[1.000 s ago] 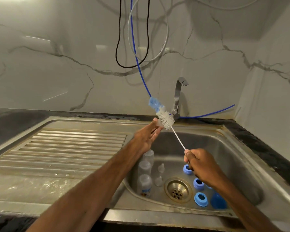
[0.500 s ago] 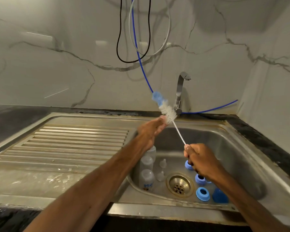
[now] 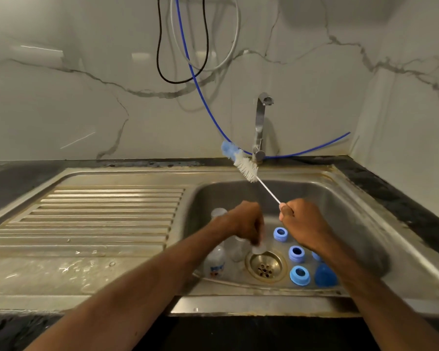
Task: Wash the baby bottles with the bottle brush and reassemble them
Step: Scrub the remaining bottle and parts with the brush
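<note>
1. Head view, above the drain [image 3: 265, 267] of the sink [image 3: 365, 211]: right hand [image 3: 303, 225] clenched round the wire handle of the bottle brush [image 3: 246, 168]; long axis slanting up and away from the fist toward the tap [image 3: 260, 122], bristle head with blue tip uppermost, just beside the tap base.
2. Left of the drain: left hand [image 3: 246, 225] lowered into the basin, fingers curled down onto a small clear piece [image 3: 259, 249] at the drain's rim; probably a teat, closure round it likely but not fully visible.
3. Further left of the drain: clear baby bottles [image 3: 216, 262] lying or leaning together, one neck showing behind the left wrist.
4. Right of the drain: blue collar rings [image 3: 299, 274] scattered mouth-up, blue cap [image 3: 325, 274] beyond them, partly hidden by the right forearm.
5. Judged relation for the coming move: bristle end pointing away from the piece under the left fingers; swing of the brush head down and toward the drain needed, or lift of the piece up to the bristles. Left hand nearer to bottles and piece; right hand nearer to rings.
</note>
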